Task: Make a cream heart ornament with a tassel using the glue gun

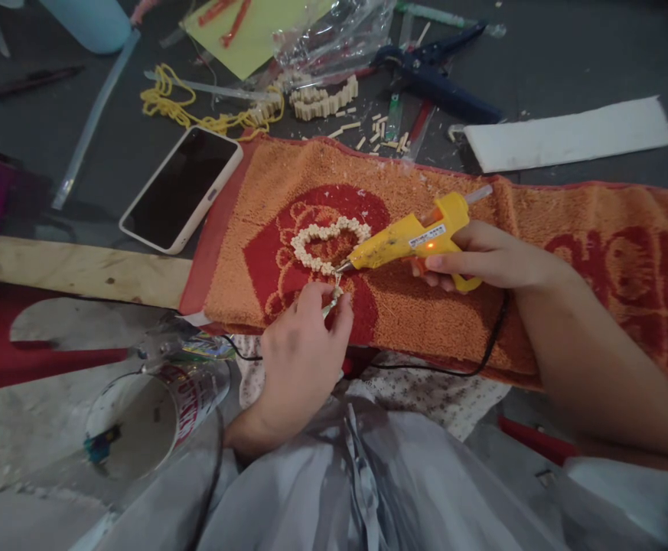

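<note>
My right hand [483, 260] grips a yellow glue gun [414, 236], its nozzle touching the lower edge of a heart-shaped ring of small pale pieces [329, 243]. The ring lies on an orange and red towel [483, 321]. My left hand [302, 352] is closed in a pinch just below the nozzle, holding a small thin shiny item that I cannot make out. The gun's black cord [454, 369] runs off the towel's near edge.
A phone [181, 187] lies left of the towel. Behind it are yellow cord [196, 111], loose pale sticks [325, 99], a blue tool [437, 73], plastic wrap and a white strip [568, 134]. A wooden plank [75, 268] and a clear cup [144, 421] sit near left.
</note>
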The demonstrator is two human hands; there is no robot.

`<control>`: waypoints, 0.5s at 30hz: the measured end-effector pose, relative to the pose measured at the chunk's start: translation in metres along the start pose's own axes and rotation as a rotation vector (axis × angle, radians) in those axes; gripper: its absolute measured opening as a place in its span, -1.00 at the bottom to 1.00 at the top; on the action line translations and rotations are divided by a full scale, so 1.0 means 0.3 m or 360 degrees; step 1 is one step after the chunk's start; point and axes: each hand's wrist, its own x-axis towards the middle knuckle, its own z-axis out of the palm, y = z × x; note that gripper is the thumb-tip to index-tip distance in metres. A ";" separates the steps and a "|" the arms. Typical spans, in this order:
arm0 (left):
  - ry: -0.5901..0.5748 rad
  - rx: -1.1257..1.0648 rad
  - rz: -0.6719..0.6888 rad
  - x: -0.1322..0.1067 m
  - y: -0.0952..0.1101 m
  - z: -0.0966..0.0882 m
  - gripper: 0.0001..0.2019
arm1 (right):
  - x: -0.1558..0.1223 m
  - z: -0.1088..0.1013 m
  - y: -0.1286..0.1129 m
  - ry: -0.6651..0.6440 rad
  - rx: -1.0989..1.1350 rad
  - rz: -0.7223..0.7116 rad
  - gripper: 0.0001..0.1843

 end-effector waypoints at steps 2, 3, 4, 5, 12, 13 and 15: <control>0.0019 -0.0013 -0.0004 -0.001 0.002 0.003 -0.78 | 0.002 0.001 0.000 -0.0001 0.0004 -0.0014 -0.56; 0.0024 -0.0019 -0.0005 -0.001 0.004 0.003 -0.78 | 0.002 0.003 -0.001 -0.0001 0.0004 -0.0021 -0.57; 0.0025 -0.0022 -0.0008 0.000 0.006 0.003 -0.78 | 0.002 0.004 -0.002 -0.0001 0.0003 -0.0027 -0.57; 0.0019 -0.0022 -0.0015 0.000 0.007 0.003 -0.78 | 0.001 0.005 -0.002 0.0000 -0.0001 -0.0028 -0.58; -0.0054 -0.0008 -0.0100 0.012 0.026 -0.009 -0.80 | 0.001 0.008 0.000 0.0007 -0.0022 -0.0026 -0.56; -0.0060 -0.0013 -0.0105 0.013 0.028 -0.009 -0.80 | 0.001 0.008 -0.001 0.0005 -0.0027 -0.0024 -0.56; -0.0058 -0.0024 -0.0103 0.014 0.031 -0.009 -0.80 | 0.002 0.009 -0.004 0.0009 -0.0032 -0.0017 -0.56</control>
